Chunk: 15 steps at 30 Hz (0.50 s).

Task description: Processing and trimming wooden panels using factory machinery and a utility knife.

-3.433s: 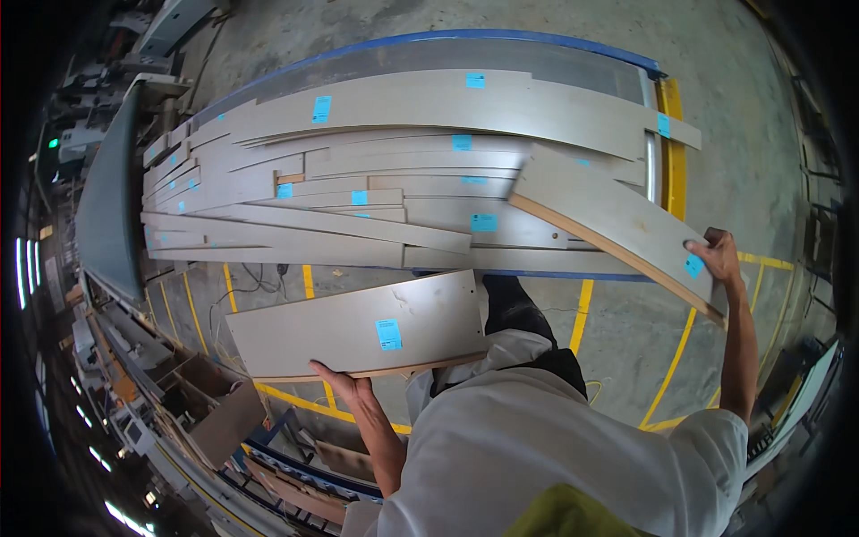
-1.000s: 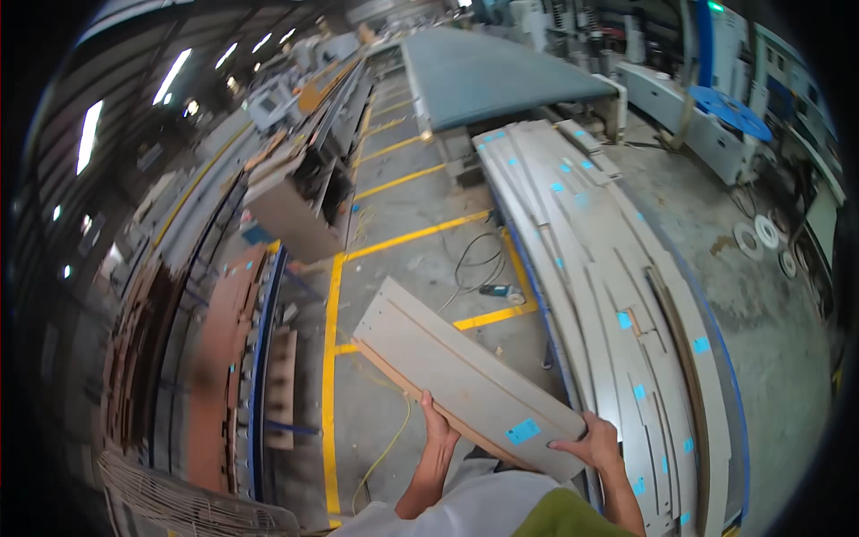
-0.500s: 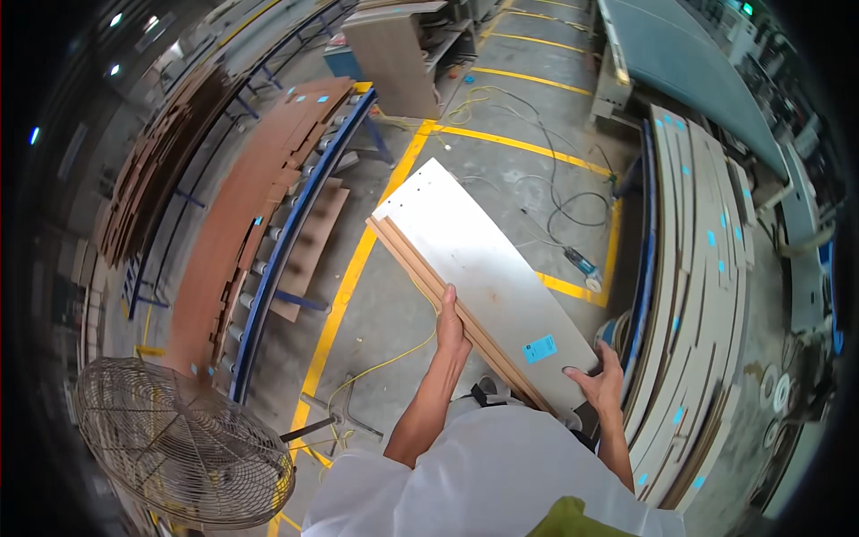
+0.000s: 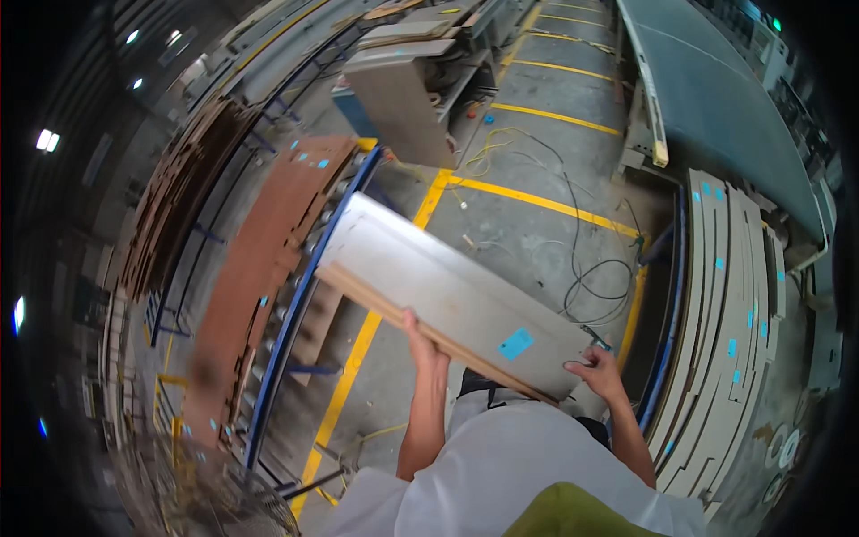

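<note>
Panel (image 4: 447, 291) now leftward, between 2 hands.

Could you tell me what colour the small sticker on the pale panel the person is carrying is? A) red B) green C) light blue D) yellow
C: the sticker near the right-hand end of the pale panel is light blue, close to the right hand.

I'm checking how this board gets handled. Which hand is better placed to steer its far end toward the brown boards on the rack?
Probably the left hand: it grips the white panel's long edge on the side facing the brown boards. The right hand only holds the near corner.
</note>
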Each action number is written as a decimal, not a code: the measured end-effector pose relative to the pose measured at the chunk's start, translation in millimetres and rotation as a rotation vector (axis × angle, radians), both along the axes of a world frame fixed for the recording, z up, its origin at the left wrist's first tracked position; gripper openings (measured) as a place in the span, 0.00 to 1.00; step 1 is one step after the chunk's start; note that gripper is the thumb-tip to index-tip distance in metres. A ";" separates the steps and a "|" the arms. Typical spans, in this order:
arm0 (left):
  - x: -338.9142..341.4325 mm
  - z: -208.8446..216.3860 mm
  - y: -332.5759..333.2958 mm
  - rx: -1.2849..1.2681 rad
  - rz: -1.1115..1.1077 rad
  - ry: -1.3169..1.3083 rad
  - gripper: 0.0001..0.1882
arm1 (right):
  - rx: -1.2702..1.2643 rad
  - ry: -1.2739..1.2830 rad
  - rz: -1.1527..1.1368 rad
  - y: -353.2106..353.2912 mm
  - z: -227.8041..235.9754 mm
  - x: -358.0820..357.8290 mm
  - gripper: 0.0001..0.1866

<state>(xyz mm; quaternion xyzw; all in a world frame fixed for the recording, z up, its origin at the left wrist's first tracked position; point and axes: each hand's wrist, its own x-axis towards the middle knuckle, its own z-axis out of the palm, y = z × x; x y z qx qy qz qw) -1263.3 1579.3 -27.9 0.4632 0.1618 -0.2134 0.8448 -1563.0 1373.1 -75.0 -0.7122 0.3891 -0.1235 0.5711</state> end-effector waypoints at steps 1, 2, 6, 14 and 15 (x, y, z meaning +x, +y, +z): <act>10.8 3.6 -8.6 -0.025 -0.004 -0.048 0.42 | -0.007 -0.011 0.033 -19.1 3.5 20.3 0.24; 22.2 7.0 -15.9 -0.046 0.006 -0.087 0.42 | -0.040 0.040 0.075 -34.8 8.5 35.7 0.25; 84.7 4.4 -53.7 -0.034 0.090 -0.123 0.44 | 0.148 0.092 0.162 -89.5 10.2 105.9 0.29; 292.7 -24.1 -191.7 -0.182 0.049 -0.137 0.43 | 0.562 -0.174 -0.051 -172.3 -20.2 323.6 0.29; 321.2 -19.5 -215.6 -0.213 0.065 -0.145 0.42 | 0.665 -0.052 -0.141 -192.6 -16.0 357.4 0.30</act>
